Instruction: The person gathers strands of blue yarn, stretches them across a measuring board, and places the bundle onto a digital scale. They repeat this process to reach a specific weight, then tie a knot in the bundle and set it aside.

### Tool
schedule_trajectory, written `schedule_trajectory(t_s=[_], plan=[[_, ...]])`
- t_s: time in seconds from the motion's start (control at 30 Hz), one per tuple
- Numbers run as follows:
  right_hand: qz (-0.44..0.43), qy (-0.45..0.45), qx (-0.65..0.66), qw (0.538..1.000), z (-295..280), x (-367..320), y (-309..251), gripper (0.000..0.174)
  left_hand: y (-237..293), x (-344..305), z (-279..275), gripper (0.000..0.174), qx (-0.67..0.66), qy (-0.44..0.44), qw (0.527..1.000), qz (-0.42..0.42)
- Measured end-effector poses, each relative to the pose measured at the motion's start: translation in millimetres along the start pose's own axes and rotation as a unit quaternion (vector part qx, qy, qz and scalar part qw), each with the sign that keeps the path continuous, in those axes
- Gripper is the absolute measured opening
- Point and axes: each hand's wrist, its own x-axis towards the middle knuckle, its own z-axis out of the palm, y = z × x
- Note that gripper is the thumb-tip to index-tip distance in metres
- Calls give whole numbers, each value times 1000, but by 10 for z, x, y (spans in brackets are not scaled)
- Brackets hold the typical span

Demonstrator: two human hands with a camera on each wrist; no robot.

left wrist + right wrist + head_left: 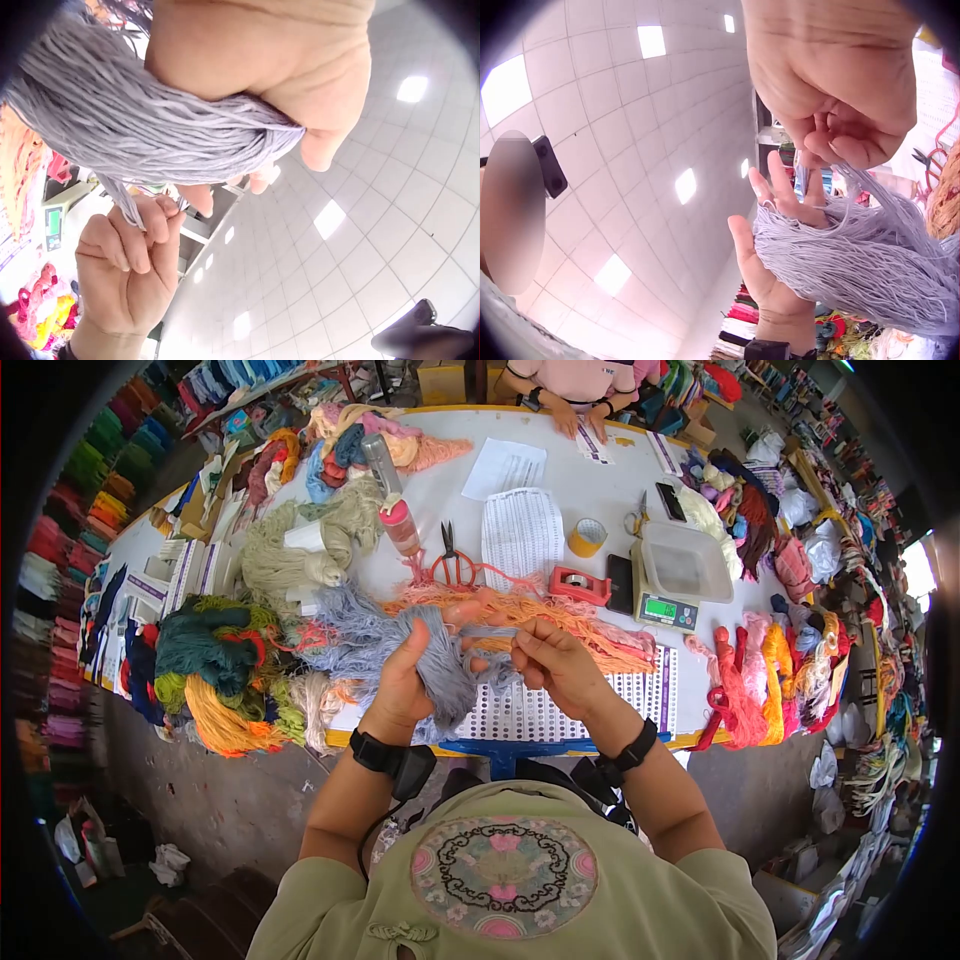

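A thick blue-grey yarn skein point(440, 675) lies across my left hand point(403, 685), between the upright thumb and the fingers, which show beyond the yarn. In the left wrist view, the yarn skein point(165, 135) runs under the palm, with fingertips showing below it. My right hand point(555, 665), just to the right, pinches a thin bundle of the same strands, its fingers curled in. From the right wrist view, those yarn strands point(877, 187) stretch down from the right hand's fingertips to the skein.
Orange yarn point(610, 640) lies behind my hands on a printed hole sheet point(540, 710). Beyond are red-handled scissors point(453, 568), a tape dispenser point(580, 586) and a digital scale point(668, 610). Coloured skeins point(215, 660) heap up at left. Another person's hands point(580, 422) rest across the table.
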Motion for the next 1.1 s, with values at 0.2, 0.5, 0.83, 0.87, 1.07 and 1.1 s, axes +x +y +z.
schedule_trajectory(t_s=[0.2, 0.5, 0.83, 0.87, 1.07, 1.1], plan=[[-120, 69, 38, 990, -286, -111, -60, 11, 263, -131, -14, 74, -112, -15, 993, -17], [-241, 277, 151, 918, -2233, -1283, -453, 15, 1725, -945, -1326, 47, 87, 208, 924, 308], [-214, 479, -492, 695, -3073, -1155, -160, 17, 218, -398, -1396, 29, 18, 214, 977, 19], [-167, 404, -434, 788, -2821, -949, 54, 20, -151, -258, -1383, 29, 9, 224, 974, -36], [24, 218, -543, 811, -2147, 41, 1244, 25, -1765, 427, -1223, 25, 142, 293, 895, -306], [47, 195, -560, 804, -2069, 134, 1324, 24, -1953, 483, -1272, 23, 196, 292, 882, -314]])
